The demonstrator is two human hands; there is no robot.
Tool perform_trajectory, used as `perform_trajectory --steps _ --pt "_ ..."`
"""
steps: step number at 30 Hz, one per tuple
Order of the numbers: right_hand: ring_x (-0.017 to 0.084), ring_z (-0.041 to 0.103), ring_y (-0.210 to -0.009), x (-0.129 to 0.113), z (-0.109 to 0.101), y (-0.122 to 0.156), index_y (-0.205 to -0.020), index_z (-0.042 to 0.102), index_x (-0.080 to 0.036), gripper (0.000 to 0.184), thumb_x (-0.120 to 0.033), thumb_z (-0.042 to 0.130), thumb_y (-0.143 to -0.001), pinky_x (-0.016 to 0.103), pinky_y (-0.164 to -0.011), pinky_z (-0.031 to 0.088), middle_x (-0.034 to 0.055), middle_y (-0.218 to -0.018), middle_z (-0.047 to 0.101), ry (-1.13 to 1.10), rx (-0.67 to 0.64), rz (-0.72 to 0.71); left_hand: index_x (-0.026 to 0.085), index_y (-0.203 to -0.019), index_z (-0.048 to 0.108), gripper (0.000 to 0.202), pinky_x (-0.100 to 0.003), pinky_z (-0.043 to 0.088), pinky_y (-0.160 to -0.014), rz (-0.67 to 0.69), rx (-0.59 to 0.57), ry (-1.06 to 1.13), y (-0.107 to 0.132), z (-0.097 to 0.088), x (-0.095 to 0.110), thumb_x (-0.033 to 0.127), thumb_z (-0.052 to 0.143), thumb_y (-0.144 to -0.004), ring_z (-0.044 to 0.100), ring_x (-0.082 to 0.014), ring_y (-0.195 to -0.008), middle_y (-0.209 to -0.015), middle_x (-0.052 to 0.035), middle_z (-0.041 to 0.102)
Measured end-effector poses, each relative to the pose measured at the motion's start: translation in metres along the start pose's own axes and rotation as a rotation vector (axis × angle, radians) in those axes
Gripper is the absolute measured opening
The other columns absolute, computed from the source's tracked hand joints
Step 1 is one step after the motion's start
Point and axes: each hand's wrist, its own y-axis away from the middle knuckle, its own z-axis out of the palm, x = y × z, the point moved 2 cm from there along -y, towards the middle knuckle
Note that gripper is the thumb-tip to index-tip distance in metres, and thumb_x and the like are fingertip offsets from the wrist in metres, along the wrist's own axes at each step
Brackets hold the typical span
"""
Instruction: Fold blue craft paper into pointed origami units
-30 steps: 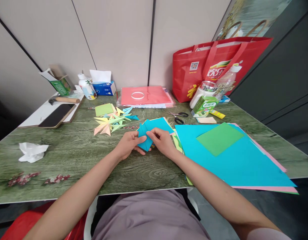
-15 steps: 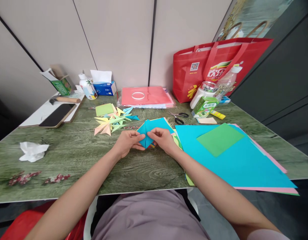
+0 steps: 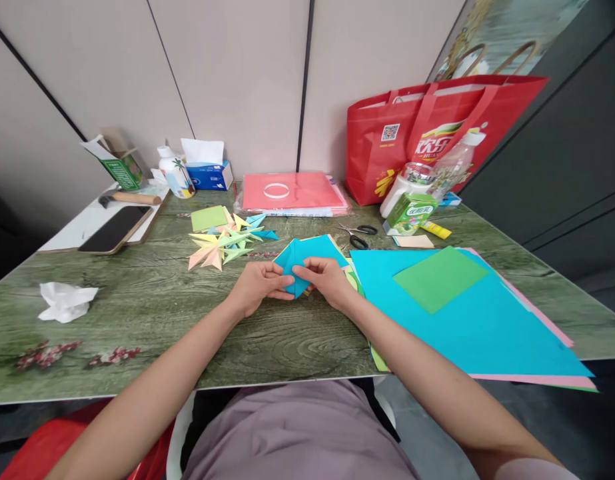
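Note:
A folded piece of blue paper [image 3: 296, 256] is held between my two hands, a crease running down its middle. My left hand [image 3: 261, 285] pinches its left side, thumb on the front. From the right, my right hand [image 3: 325, 279] grips it with thumb and fingers, the thumb near the centre fold. Just behind lies a flat blue sheet [image 3: 324, 247] with yellowish edges beneath it. To the left of that sits a heap of pointed folded paper pieces [image 3: 227, 241] in yellow, green, peach and blue.
Large blue sheets [image 3: 437, 320] with a green square [image 3: 440, 279] on top cover the right side. Scissors [image 3: 358, 236] lie behind my right hand. A crumpled tissue [image 3: 66, 301] and a phone [image 3: 116, 230] are on the left. A red bag [image 3: 372, 147] stands at the back right.
Both hands stay on the folded blue paper. My left hand and the paper have shifted slightly right, and the left thumb now lies lower on it.

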Motion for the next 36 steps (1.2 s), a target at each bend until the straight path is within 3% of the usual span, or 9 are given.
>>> perform_trajectory --steps 8,20,36 --pt "0.005 0.041 -0.045 0.0026 0.0001 -0.0010 -0.058 0.051 -0.016 0.036 -0.048 0.068 -0.058 0.019 -0.042 0.036 -0.0063 -0.052 0.046 0.001 -0.021 -0.003 0.011 -0.063 0.055 0.032 -0.034 0.056 -0.068 0.015 -0.054 0.010 0.0003 0.0015 -0.0023 0.029 0.080 -0.054 0.062 -0.0123 -0.055 -0.053 0.0021 0.062" --pt "0.005 0.032 -0.046 0.0072 -0.0005 -0.0025 -0.054 0.043 -0.017 0.041 -0.050 0.067 -0.059 0.018 -0.040 0.029 -0.0069 -0.050 0.036 0.097 0.028 -0.040 0.012 -0.062 0.054 0.032 -0.036 0.056 -0.071 0.006 -0.070 -0.020 0.0021 0.0036 -0.0008 0.030 0.079 -0.054 0.061 -0.0121 -0.053 -0.048 0.0041 0.057" --pt "0.006 0.033 -0.046 0.0024 -0.0002 -0.0018 -0.051 0.039 -0.018 0.046 -0.057 0.061 -0.063 0.020 -0.043 0.031 -0.0059 -0.050 0.035 0.088 0.050 -0.051 0.012 -0.065 0.055 0.035 -0.037 0.055 -0.073 0.013 -0.062 0.002 0.0013 0.0030 0.0000 0.033 0.079 -0.053 0.063 -0.0141 -0.058 -0.053 0.0042 0.058"
